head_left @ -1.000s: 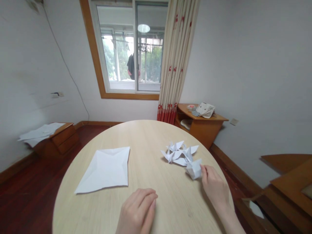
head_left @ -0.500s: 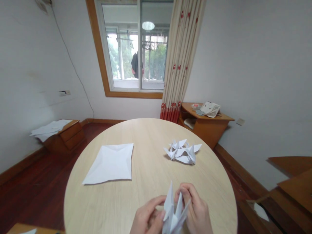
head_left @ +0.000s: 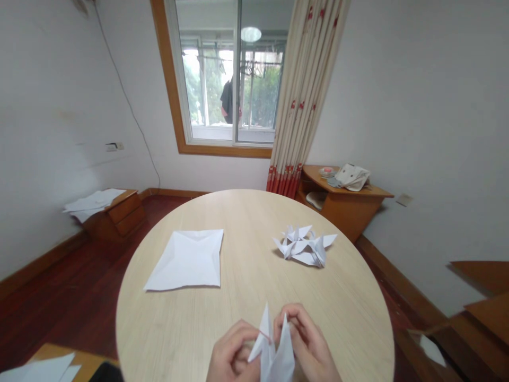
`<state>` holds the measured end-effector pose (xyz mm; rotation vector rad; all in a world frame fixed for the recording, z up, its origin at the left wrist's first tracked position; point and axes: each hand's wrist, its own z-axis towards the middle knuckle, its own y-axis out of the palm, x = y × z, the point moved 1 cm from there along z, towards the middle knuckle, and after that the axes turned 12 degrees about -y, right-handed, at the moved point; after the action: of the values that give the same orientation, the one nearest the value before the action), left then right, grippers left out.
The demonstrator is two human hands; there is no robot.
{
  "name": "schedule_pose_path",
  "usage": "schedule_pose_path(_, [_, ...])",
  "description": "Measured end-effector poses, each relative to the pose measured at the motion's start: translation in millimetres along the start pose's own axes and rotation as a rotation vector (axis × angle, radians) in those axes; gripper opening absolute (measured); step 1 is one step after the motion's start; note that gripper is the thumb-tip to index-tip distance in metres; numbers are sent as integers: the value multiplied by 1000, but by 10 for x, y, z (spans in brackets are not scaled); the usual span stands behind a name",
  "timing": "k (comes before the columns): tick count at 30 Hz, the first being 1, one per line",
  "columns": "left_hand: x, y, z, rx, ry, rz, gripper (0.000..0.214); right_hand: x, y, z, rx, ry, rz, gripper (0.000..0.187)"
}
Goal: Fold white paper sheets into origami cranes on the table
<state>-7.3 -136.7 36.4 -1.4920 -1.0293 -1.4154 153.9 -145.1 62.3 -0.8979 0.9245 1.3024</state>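
A white folded paper figure (head_left: pixel 273 354) with two pointed tips stands up at the near edge of the round wooden table (head_left: pixel 246 223). My left hand (head_left: pixel 230 355) pinches its left side and my right hand (head_left: pixel 308 345) pinches its right side, both with fingers closed on the paper. Farther back on the right lies a small heap of finished white paper cranes (head_left: pixel 304 246). A creased square sheet of white paper (head_left: pixel 186 260) lies flat on the left half of the table.
A low wooden cabinet (head_left: pixel 115 217) with loose papers stands by the left wall. A corner shelf (head_left: pixel 342 204) with a bag sits right of the curtain (head_left: pixel 306 90). Brown furniture edges show at far right; paper lies at bottom left.
My right hand lifted a folded figure from beside the crane heap and brought it to the near edge. Both hands now grip it. The view has shifted slightly right.
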Motion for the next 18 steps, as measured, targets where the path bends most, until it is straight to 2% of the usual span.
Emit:
schedule_pose_path(3, [12, -28, 8, -77, -41, -36, 10, 5, -12, 11, 7, 41, 113, 39])
schedule_pose_path(6, [117, -13, -3, -152, -90, -86, 17, 47, -7, 8, 26, 86, 230, 38])
schedule_pose_path(8, [212, -5, -13, -175, -59, -101, 16, 52, -2, 14, 33, 125, 323, 37])
schedule_pose_path(11, [300, -11, -24, -188, -37, -186, 30, 17, -2, 43, 82, 205, 454, 41])
schedule_pose_path(16, [184, 30, 7, -249, -228, -397, 48, -12, 10, 79, 140, 299, 443, 46])
schedule_pose_path(18, [99, 72, 49, -189, -228, -367, 49, 22, 53, 71, 160, 300, 389, 46])
